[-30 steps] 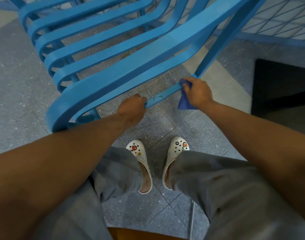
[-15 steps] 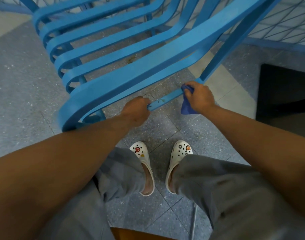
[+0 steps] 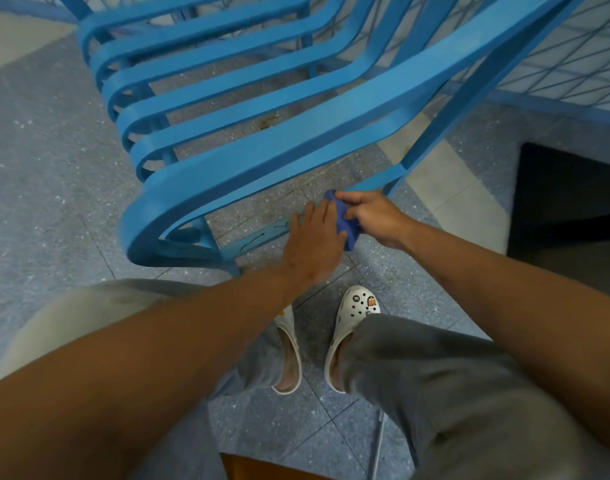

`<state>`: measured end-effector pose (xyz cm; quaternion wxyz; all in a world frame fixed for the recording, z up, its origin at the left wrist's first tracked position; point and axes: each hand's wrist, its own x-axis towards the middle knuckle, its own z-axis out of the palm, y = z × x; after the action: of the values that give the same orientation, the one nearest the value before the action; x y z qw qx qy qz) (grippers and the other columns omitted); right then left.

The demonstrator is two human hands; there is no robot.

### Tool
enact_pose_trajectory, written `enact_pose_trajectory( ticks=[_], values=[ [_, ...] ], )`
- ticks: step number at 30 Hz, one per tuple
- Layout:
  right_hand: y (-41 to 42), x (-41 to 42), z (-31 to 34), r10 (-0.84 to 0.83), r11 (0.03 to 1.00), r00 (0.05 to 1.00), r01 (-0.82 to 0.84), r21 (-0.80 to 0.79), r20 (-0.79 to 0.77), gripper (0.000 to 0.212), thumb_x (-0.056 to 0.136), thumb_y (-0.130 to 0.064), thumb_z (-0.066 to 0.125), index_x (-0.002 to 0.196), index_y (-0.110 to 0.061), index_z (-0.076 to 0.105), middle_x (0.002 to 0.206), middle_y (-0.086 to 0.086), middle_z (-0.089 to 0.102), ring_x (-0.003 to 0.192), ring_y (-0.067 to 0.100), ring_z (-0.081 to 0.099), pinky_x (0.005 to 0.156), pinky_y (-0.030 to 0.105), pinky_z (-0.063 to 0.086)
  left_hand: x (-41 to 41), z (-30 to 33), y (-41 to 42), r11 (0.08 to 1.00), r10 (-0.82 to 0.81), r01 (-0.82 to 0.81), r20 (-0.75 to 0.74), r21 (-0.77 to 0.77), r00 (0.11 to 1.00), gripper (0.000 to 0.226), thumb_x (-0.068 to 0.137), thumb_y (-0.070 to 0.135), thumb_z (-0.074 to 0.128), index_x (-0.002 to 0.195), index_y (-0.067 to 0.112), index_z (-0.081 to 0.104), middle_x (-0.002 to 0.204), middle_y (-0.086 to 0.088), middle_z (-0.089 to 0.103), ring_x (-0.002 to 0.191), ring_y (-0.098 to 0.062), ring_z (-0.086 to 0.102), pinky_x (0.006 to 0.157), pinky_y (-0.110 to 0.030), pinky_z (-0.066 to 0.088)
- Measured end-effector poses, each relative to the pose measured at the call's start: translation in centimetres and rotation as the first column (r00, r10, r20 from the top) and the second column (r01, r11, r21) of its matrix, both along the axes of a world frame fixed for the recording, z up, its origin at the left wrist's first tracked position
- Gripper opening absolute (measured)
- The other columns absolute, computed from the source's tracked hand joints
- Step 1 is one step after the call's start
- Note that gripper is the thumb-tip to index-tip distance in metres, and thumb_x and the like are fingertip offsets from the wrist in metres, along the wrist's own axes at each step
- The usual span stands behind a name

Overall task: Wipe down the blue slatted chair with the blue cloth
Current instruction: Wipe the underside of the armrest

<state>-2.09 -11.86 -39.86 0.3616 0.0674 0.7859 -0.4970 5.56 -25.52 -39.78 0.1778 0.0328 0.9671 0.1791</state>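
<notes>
1. The cloth [image 3: 346, 225] is a small dark-blue wad just right of the frame's centre, pressed against the low crossbar [image 3: 262, 237] of the chair [image 3: 262, 154], at the point where the bar disappears behind the hands.

2. The right hand [image 3: 374, 216] holds the cloth: thumb and fingers are curled round the wad, with the forefinger stretched along its top edge toward the upper left. A fold of cloth hangs below the palm.

3. The left hand [image 3: 314, 244] lies flat over the crossbar, directly left of the cloth. Its fingers are straight and close together, pointing toward the top of the frame, and their right edge touches the cloth. Whether the thumb hooks under the bar cannot be seen.

4. The chair fills the upper half of the frame. Its curved blue slats run from the upper right down to a rounded bend at centre left. The crossbar slants from lower left up to the right and meets a leg [image 3: 463, 109] above the right hand. Dark scratches mark the bar left of the left hand.

5. Both bare forearms come in from the bottom corners and meet at the bar.

6. Below the hands are grey trousers [image 3: 435, 375] and two white clogs [image 3: 352, 327] on a speckled grey tile floor [image 3: 47, 188].

7. A dark mat [image 3: 566, 192] lies at the right edge.

8. Blue wire mesh [image 3: 573, 53] stands in the upper right corner.
</notes>
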Motion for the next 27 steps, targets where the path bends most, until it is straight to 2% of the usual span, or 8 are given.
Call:
enact_pose_trajectory(
  ticks=[2, 5, 10, 13, 16, 20, 23, 27],
  values=[
    [0.1, 0.4, 0.3, -0.050, 0.991, 0.996, 0.059, -0.119, 0.080, 0.055, 0.087, 0.015, 0.046, 0.130, -0.014, 0.066, 0.125, 0.011, 0.071, 0.117, 0.030, 0.066, 0.105, 0.047, 0.051, -0.7, -0.5, 0.1, 0.996, -0.038, 0.039, 0.015, -0.082, 0.999, 0.068, 0.107, 0.041, 0.037, 0.159, 0.006, 0.010, 0.167, -0.012, 0.017, 0.154, -0.034, 0.014, 0.123, -0.057, 0.014],
    [0.6, 0.1, 1.0, -0.016, 0.987, 0.986, 0.042, -0.155, 0.165, 0.058, 0.083, 0.016, 0.041, 0.120, -0.021, 0.067, 0.118, 0.003, 0.075, 0.113, 0.024, 0.067, 0.096, 0.039, 0.049, -1.8, -1.1, -0.4, 0.978, -0.102, 0.093, -0.037, -0.187, 0.994, 0.068, 0.105, 0.042, 0.042, 0.158, 0.008, 0.015, 0.162, -0.011, 0.026, 0.152, -0.036, 0.018, 0.120, -0.059, 0.019],
    [1.7, -1.4, 1.8, 0.121, 0.991, 0.993, -0.121, 0.052, -0.005, 0.034, 0.095, -0.004, 0.060, 0.126, -0.014, 0.068, 0.109, 0.001, 0.075, 0.101, 0.014, 0.070, 0.082, 0.017, 0.051, -3.7, -1.2, -1.2, 0.924, -0.243, 0.189, -0.128, -0.331, 0.962, 0.055, 0.100, 0.038, 0.053, 0.147, 0.011, 0.041, 0.143, -0.012, 0.045, 0.132, -0.033, 0.042, 0.104, -0.045, 0.037],
    [2.1, -2.2, 1.4, 0.131, 0.973, 0.981, -0.099, 0.207, -0.147, 0.033, 0.097, -0.014, 0.065, 0.130, -0.011, 0.065, 0.117, 0.006, 0.071, 0.107, 0.019, 0.067, 0.096, 0.027, 0.051, -4.5, -0.8, -1.6, 0.939, -0.185, 0.130, -0.150, -0.320, 0.971, 0.039, 0.105, 0.025, 0.045, 0.139, 0.009, 0.050, 0.128, -0.013, 0.051, 0.114, -0.031, 0.054, 0.091, -0.040, 0.046],
    [2.7, -2.4, 1.1, 0.153, 0.957, 0.971, -0.099, 0.274, -0.183, 0.028, 0.098, -0.015, 0.062, 0.126, -0.014, 0.067, 0.113, 0.008, 0.072, 0.102, 0.022, 0.068, 0.097, 0.033, 0.053, -4.0, -0.5, -1.6, 0.950, -0.123, 0.080, -0.128, -0.301, 0.984, 0.036, 0.105, 0.018, 0.046, 0.139, 0.006, 0.050, 0.123, -0.015, 0.053, 0.107, -0.031, 0.060, 0.086, -0.038, 0.053],
    [2.7, -2.2, 1.1, 0.330, 0.882, 0.910, -0.202, 0.427, -0.251, 0.030, 0.101, -0.019, 0.057, 0.129, -0.016, 0.067, 0.127, 0.005, 0.067, 0.114, 0.022, 0.063, 0.100, 0.028, 0.046, -4.2, -0.3, -1.1, 0.964, -0.029, 0.001, -0.102, -0.266, 0.994, 0.034, 0.103, 0.017, 0.050, 0.134, 0.005, 0.055, 0.123, -0.017, 0.052, 0.107, -0.034, 0.060, 0.087, -0.040, 0.056],
    [2.2, -1.8, 1.4, 0.400, 0.864, 0.874, -0.261, 0.430, -0.274, 0.036, 0.099, -0.009, 0.053, 0.132, -0.015, 0.065, 0.130, 0.007, 0.067, 0.118, 0.023, 0.062, 0.101, 0.030, 0.046, -4.8, -0.3, -0.4, 0.969, -0.042, 0.015, -0.101, -0.248, 0.994, 0.032, 0.102, 0.021, 0.055, 0.129, 0.004, 0.058, 0.122, -0.017, 0.052, 0.104, -0.033, 0.061, 0.086, -0.039, 0.057],
    [1.5, -1.4, 1.3, 0.562, 0.771, 0.777, -0.370, 0.518, -0.282, 0.047, 0.096, -0.005, 0.050, 0.140, -0.018, 0.059, 0.133, 0.014, 0.058, 0.119, 0.032, 0.057, 0.105, 0.042, 0.046, -4.3, -0.6, -1.1, 0.970, -0.040, 0.017, -0.094, -0.241, 0.995, 0.037, 0.104, 0.021, 0.052, 0.138, 0.008, 0.052, 0.124, -0.016, 0.051, 0.107, -0.031, 0.061, 0.089, -0.037, 0.055]
  ],
)
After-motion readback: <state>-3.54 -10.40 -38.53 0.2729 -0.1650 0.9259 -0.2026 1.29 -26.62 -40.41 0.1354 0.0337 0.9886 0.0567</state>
